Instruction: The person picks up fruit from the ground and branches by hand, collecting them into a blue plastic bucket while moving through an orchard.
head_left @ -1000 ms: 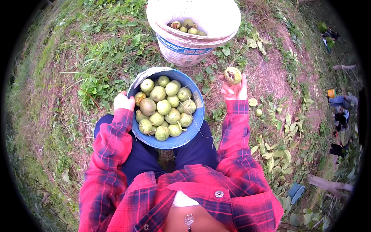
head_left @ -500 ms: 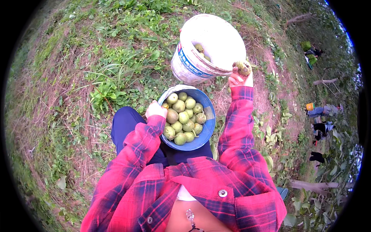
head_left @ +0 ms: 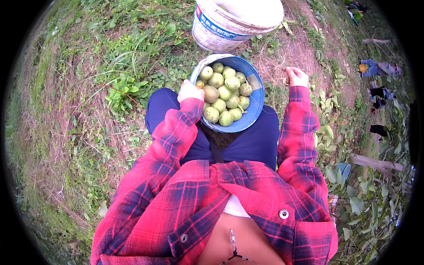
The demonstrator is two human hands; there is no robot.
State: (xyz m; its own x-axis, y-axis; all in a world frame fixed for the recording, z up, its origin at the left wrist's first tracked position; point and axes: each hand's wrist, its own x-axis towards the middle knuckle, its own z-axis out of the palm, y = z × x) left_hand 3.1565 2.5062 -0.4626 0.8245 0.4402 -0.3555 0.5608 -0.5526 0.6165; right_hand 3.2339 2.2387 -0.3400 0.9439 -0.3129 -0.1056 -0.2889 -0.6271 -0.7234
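The left hand (head_left: 191, 91) grips the rim of the blue bucket (head_left: 257, 90) with green fruits (head_left: 224, 92), at upper centre, and for the right hand (head_left: 297, 77), at upper right, I cannot tell the grip.

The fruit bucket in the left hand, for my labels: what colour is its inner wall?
Mostly blue; the bucket's inner wall shows best in the head view.

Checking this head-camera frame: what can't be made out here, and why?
All in the head view:
White bucket: top cut off by the upper edge; its near wall hides most of the inside.
Blue bucket: upper fruits cover whatever lies beneath.
Right hand: its back hides the palm.
People at right: too small to tell what they are doing.
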